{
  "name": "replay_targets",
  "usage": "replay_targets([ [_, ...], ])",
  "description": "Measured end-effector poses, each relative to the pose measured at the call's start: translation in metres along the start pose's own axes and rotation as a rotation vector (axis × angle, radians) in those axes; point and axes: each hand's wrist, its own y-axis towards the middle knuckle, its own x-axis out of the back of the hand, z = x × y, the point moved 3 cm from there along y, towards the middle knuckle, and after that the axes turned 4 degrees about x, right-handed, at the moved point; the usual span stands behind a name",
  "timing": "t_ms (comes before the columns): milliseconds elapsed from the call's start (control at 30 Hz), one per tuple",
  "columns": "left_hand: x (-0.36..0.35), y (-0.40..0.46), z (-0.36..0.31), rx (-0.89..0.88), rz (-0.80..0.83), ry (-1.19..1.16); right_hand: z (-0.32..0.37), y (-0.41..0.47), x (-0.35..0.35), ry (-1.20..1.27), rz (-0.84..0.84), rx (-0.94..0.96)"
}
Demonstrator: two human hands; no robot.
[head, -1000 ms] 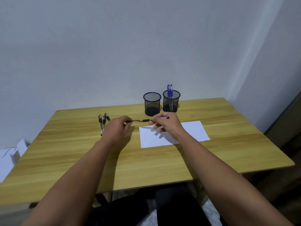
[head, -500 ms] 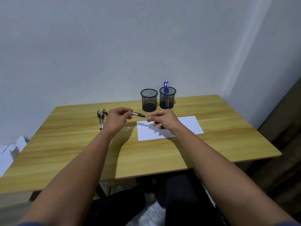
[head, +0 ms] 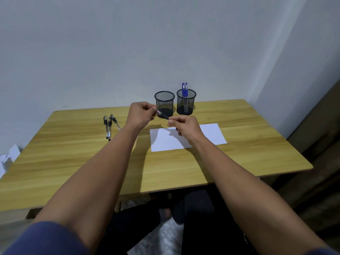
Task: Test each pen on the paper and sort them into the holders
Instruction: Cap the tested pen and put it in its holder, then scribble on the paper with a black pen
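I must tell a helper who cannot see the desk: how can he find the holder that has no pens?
Look at the far edge of the desk, by the wall, where two black mesh holders stand side by side. The left holder is empty; the right holder has blue pens.

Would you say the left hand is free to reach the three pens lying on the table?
Probably not yet: the left hand pinches one end of a pen that the right hand also holds. The three pens lie unobstructed beside it on the table.
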Motion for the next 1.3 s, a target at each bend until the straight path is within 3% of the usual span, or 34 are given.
replay_targets([
  [200, -0.004, 0.016, -0.011, 0.009, 0.110, -0.043, 0.020, 0.025, 0.016, -0.186, 0.092, 0.066],
  [300, -0.009, 0.035, -0.012, -0.009, 0.002, -0.084, 0.049, 0.062, 0.023, -0.297, -0.007, 0.166],
  [400, -0.018, 0.058, -0.002, -0.028, -0.083, 0.087, 0.080, 0.098, 0.031, -0.277, -0.139, 0.231],
  [567, -0.034, 0.086, 0.023, 0.081, -0.080, 0.462, 0.100, 0.138, 0.023, -0.352, -0.169, 0.304],
  [767, -0.054, 0.102, 0.041, 0.096, -0.062, 0.579, 0.079, 0.159, -0.003, -0.651, -0.117, 0.223],
  [967, -0.058, 0.103, 0.043, 0.065, -0.088, 0.546, 0.057, 0.160, -0.015, -0.915, -0.073, 0.111],
  [1167, -0.031, 0.096, 0.039, 0.014, -0.044, 0.457, 0.072, 0.147, -0.020, -0.886, -0.097, 0.155],
  [1300, 0.014, 0.088, 0.031, -0.048, -0.107, 0.616, 0.087, 0.132, -0.044, -0.791, -0.095, 0.213],
])
